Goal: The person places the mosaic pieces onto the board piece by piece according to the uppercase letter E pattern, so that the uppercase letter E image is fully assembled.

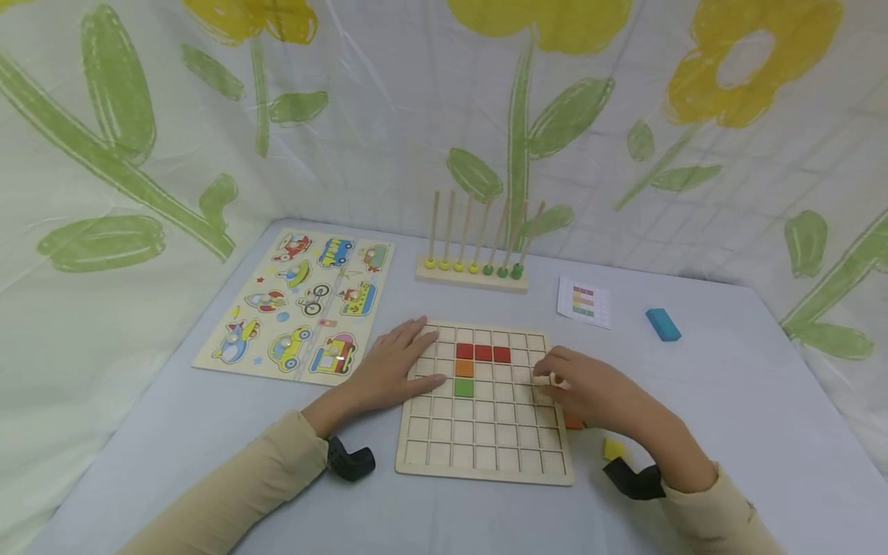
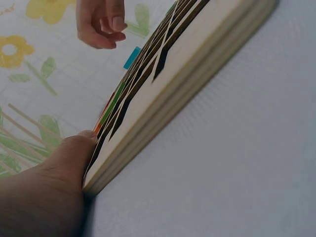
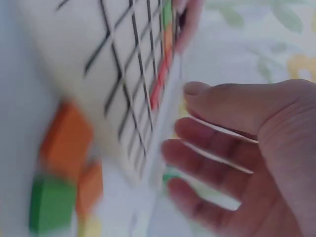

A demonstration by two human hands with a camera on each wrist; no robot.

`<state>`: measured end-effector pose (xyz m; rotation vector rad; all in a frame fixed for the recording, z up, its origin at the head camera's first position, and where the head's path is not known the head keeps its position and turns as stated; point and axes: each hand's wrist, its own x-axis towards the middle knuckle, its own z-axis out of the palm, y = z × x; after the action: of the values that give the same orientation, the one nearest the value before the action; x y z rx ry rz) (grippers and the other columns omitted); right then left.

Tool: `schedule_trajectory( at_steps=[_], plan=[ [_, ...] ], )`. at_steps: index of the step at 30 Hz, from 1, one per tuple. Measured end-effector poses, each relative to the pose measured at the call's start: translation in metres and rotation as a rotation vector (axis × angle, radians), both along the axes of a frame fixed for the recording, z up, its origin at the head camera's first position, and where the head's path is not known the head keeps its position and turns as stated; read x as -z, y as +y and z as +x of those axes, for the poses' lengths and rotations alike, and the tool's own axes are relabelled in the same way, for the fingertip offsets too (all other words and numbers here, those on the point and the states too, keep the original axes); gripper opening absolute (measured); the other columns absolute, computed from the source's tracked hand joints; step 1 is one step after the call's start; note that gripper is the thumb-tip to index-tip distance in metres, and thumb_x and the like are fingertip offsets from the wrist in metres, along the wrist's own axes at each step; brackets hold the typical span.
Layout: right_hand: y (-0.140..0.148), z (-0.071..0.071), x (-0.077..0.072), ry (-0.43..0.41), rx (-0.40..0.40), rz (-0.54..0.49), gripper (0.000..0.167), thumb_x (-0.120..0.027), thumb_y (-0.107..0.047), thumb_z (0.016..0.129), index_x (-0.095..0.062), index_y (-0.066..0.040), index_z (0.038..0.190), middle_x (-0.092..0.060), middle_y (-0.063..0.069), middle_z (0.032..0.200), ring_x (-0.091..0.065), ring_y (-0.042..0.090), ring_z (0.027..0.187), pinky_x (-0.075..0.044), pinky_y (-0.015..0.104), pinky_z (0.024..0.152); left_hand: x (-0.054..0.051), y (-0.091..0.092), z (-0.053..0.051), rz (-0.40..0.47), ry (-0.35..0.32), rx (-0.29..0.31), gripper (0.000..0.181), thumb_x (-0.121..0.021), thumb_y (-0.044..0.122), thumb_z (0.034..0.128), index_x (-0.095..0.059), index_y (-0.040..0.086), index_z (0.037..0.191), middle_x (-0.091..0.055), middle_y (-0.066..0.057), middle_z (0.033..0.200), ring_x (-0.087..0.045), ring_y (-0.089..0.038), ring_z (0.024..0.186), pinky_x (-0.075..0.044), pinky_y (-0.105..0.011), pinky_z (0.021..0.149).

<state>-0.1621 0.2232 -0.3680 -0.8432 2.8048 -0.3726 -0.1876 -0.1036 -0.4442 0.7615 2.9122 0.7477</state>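
A wooden grid board [image 1: 486, 476] lies on the table. Set in its squares are three red tiles [image 1: 483, 353] in a row, with an orange tile [image 1: 464, 368] and a green tile [image 1: 464, 388] below the leftmost red one. My left hand [image 1: 395, 366] rests on the board's left edge, fingers stretched out and thumb on the grid. Over the right edge hovers my right hand [image 1: 593, 389]. The right wrist view shows its thumb and loosely bent fingers [image 3: 212, 163] apart, nothing between them. Beside the board lie loose orange blocks [image 3: 66, 140] and a green block [image 3: 52, 205].
A yellow block [image 1: 613, 449] lies near the right wrist. Behind the board stand a pegged bead rack [image 1: 472, 284], a printed pattern card [image 1: 584, 302] and a teal block [image 1: 663, 324]. A picture puzzle board [image 1: 277, 370] lies at the left.
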Motion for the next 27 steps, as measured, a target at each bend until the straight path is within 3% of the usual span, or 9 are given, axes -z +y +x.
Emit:
schedule_trajectory(
  at_steps=[5,9,17,27],
  plan=[
    [0.038,0.01,-0.014,0.012,0.104,0.051,0.029,-0.071,-0.02,0.087,-0.064,-0.016,0.114,-0.064,-0.005,0.106,-0.06,0.011,0.091,-0.052,0.03,0.073,-0.001,-0.003,0.0,0.005,0.012,0.004,0.076,-0.052,0.061,0.0896,-0.035,0.018,0.149,-0.02,-0.007,0.159,-0.016,-0.026,0.147,-0.021,-0.05,0.114],
    [0.063,0.016,-0.018,-0.034,0.144,0.092,0.03,-0.072,-0.018,0.085,-0.064,-0.016,0.114,-0.065,-0.004,0.106,-0.059,0.013,0.089,-0.052,0.03,0.072,-0.001,-0.004,0.0,0.009,0.02,0.004,0.076,-0.052,0.061,0.0895,-0.035,0.017,0.149,-0.021,-0.007,0.159,-0.017,-0.026,0.146,-0.022,-0.051,0.114],
    [0.096,0.031,0.0,-0.155,0.191,0.074,0.034,-0.075,-0.013,0.08,-0.065,-0.019,0.112,-0.062,-0.008,0.107,-0.057,0.011,0.09,-0.052,0.027,0.073,-0.002,-0.003,0.0,0.012,0.024,0.011,0.075,-0.053,0.06,0.0893,-0.036,0.017,0.149,-0.022,-0.009,0.159,-0.017,-0.027,0.146,-0.022,-0.052,0.113],
    [0.098,0.03,0.013,-0.087,0.188,0.108,0.031,-0.075,-0.008,0.079,-0.065,-0.015,0.108,-0.061,-0.008,0.098,-0.056,0.01,0.085,-0.054,0.031,0.075,0.002,-0.001,-0.001,0.008,0.025,0.011,0.075,-0.053,0.06,0.0896,-0.035,0.017,0.149,-0.022,-0.009,0.158,-0.017,-0.027,0.146,-0.022,-0.052,0.113]
  ],
)
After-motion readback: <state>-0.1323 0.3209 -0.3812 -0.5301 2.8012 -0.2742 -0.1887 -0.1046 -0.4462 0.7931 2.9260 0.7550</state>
